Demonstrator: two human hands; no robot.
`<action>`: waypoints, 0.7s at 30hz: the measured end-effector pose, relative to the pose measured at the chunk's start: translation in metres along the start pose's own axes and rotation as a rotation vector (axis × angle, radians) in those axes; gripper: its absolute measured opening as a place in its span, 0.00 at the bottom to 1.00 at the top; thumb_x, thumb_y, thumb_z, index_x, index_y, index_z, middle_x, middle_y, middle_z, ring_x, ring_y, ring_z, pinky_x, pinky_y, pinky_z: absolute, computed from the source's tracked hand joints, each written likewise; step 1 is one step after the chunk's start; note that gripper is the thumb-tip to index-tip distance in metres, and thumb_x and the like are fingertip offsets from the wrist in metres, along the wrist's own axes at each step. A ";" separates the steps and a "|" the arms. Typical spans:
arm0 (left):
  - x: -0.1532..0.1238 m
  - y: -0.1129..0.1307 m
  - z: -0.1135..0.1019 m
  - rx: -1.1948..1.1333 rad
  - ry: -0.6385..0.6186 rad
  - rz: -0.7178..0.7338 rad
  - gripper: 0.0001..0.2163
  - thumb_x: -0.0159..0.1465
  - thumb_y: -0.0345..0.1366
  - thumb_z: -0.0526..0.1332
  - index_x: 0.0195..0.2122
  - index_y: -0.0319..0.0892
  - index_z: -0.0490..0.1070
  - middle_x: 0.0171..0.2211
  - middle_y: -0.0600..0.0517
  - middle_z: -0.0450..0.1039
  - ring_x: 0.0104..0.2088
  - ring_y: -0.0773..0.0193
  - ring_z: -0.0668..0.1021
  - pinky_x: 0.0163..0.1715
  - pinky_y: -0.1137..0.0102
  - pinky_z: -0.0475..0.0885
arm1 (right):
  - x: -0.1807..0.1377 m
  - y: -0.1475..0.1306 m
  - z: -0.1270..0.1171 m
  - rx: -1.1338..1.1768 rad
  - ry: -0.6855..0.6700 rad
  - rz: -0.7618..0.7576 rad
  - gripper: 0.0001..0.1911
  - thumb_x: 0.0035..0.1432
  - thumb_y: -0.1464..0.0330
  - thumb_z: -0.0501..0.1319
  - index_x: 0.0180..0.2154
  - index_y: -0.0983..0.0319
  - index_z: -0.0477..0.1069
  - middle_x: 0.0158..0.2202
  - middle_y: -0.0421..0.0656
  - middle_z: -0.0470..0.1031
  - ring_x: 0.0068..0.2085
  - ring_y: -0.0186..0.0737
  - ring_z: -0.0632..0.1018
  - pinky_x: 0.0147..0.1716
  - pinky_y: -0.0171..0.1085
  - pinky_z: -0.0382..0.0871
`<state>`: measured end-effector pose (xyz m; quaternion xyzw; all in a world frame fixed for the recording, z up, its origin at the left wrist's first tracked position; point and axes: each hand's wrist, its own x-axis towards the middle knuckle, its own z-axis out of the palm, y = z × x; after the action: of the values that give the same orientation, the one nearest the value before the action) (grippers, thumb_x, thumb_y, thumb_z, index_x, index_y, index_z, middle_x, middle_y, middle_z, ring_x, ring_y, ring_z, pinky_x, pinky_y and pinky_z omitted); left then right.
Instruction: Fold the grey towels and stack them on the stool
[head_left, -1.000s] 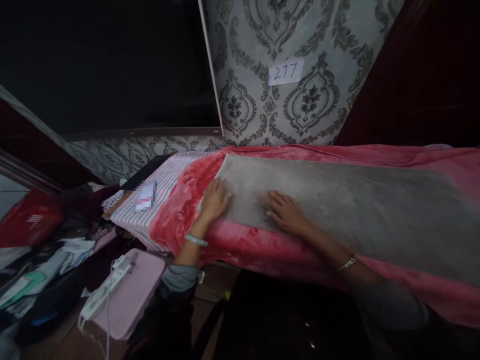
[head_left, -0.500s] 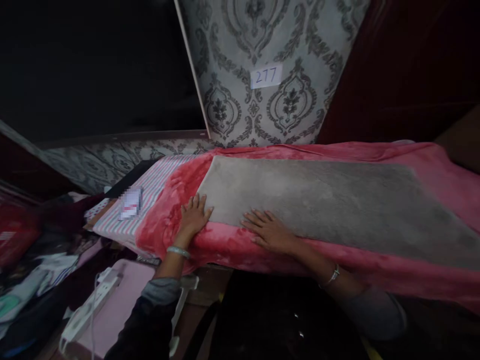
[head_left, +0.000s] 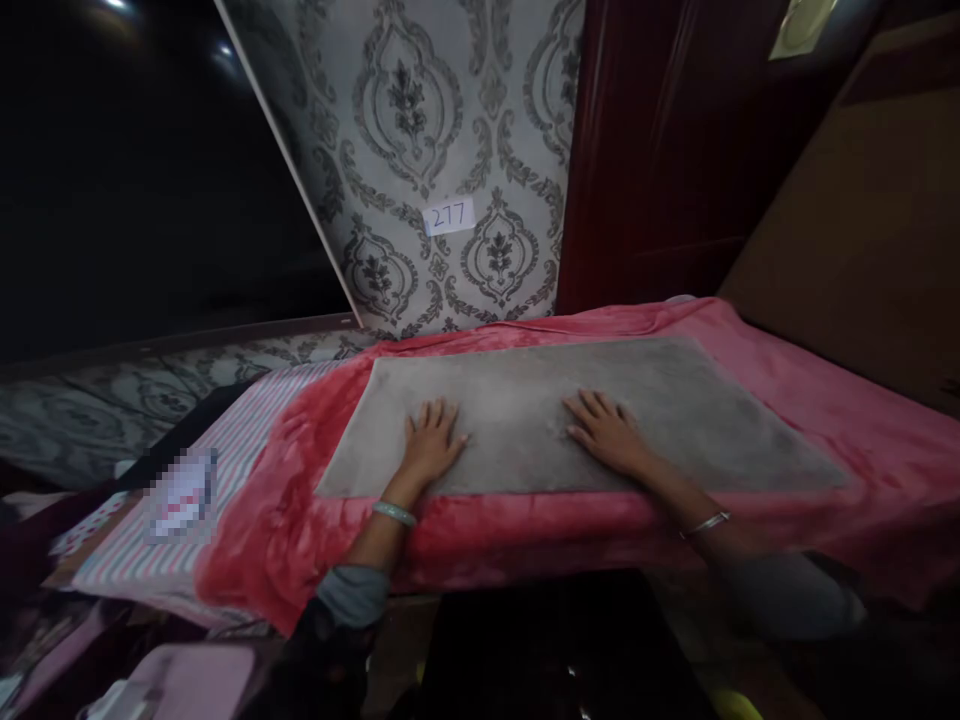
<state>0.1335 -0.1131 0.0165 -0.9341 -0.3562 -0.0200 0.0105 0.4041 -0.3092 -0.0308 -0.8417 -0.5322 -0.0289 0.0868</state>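
A grey rectangular cloth (head_left: 510, 400), perhaps a towel, lies spread flat on a red plush blanket (head_left: 480, 525). My left hand (head_left: 433, 440) rests palm down on its left part, fingers spread. Farther right, my right hand (head_left: 609, 432) also lies flat on the grey cloth with its fingers apart. Neither hand grips anything. A pale green bangle circles my left wrist and a silver one my right.
Left of the blanket, a striped cloth (head_left: 262, 400) carries a blurred packet-like item (head_left: 180, 495). A dark screen (head_left: 165, 180) and patterned wall (head_left: 405, 130) stand behind. A dark red door (head_left: 637, 150) rises behind right. A pink stool-like surface (head_left: 195, 680) sits lower left.
Both hands have moved from the grey cloth's near edge farther onto it, with the right hand shifting right. The camera view has turned toward the right.
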 end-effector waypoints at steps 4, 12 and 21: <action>0.002 -0.003 0.021 0.036 0.004 -0.001 0.29 0.71 0.50 0.47 0.71 0.48 0.48 0.73 0.47 0.42 0.72 0.43 0.46 0.65 0.38 0.47 | -0.017 0.009 0.014 -0.045 -0.019 -0.032 0.32 0.70 0.51 0.42 0.70 0.52 0.51 0.72 0.47 0.47 0.71 0.57 0.51 0.64 0.63 0.50; 0.006 -0.007 0.018 0.095 0.017 -0.034 0.28 0.71 0.47 0.44 0.71 0.48 0.48 0.73 0.47 0.42 0.72 0.44 0.47 0.64 0.38 0.49 | -0.018 0.043 -0.018 -0.030 -0.061 0.156 0.33 0.70 0.49 0.41 0.71 0.52 0.48 0.73 0.45 0.43 0.71 0.55 0.49 0.64 0.61 0.48; 0.015 -0.013 0.021 0.048 0.055 -0.095 0.32 0.69 0.50 0.39 0.72 0.44 0.47 0.73 0.42 0.42 0.71 0.40 0.47 0.62 0.36 0.49 | -0.084 0.173 -0.035 -0.146 0.001 0.680 0.34 0.69 0.48 0.40 0.70 0.54 0.51 0.72 0.47 0.49 0.69 0.57 0.54 0.63 0.62 0.51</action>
<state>0.1364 -0.0926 -0.0033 -0.9147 -0.4001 -0.0377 0.0420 0.5252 -0.4627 -0.0286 -0.9748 -0.2179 -0.0366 0.0315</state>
